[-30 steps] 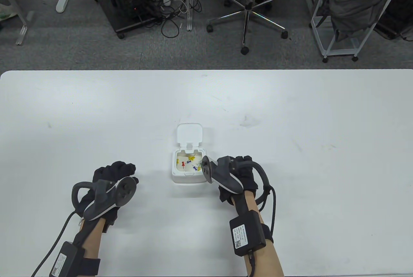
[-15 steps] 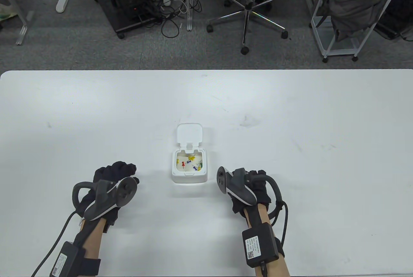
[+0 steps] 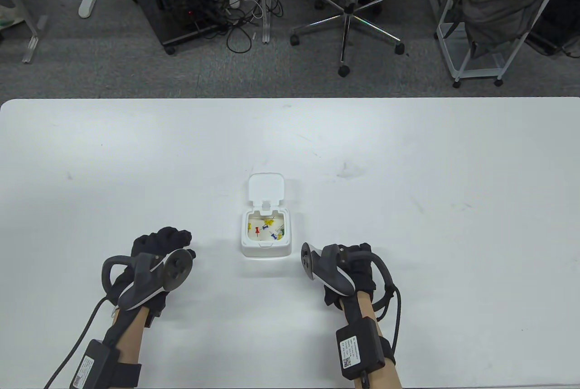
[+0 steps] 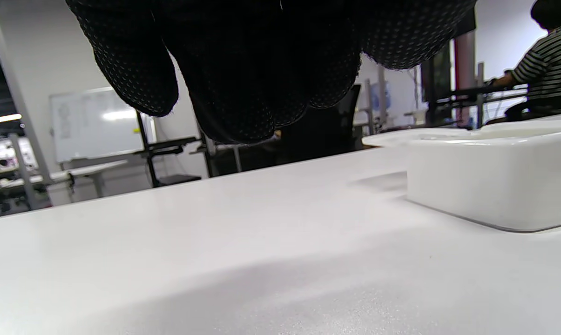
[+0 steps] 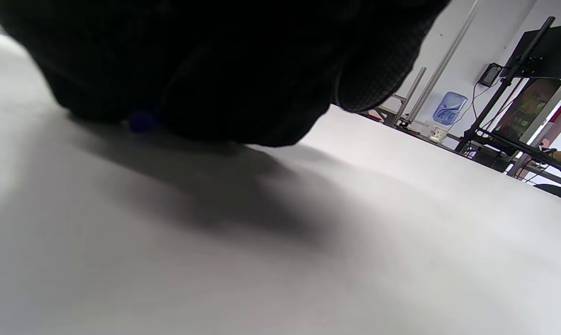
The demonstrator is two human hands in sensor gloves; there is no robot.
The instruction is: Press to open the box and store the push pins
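Note:
The white box [image 3: 265, 250] stands open at the table's middle, its lid [image 3: 267, 187] tipped back. Several coloured push pins [image 3: 267, 227] lie inside. My left hand [image 3: 179, 244] rests on the table left of the box with fingers curled and nothing in them; the box [image 4: 490, 181] shows to its right in the left wrist view. My right hand [image 3: 346, 264] is down on the table just right of the box's front corner. In the right wrist view its bunched fingers [image 5: 215, 70] pinch a small blue push pin [image 5: 143, 121] against the table.
The white table [image 3: 408, 158] stretches wide on both sides and behind the box. An office chair [image 3: 349, 3], a cart [image 3: 494, 17] and cables stand on the floor beyond the far edge.
My right hand drew back from over the box and came down on the table to the right of its front corner. The left hand has not moved.

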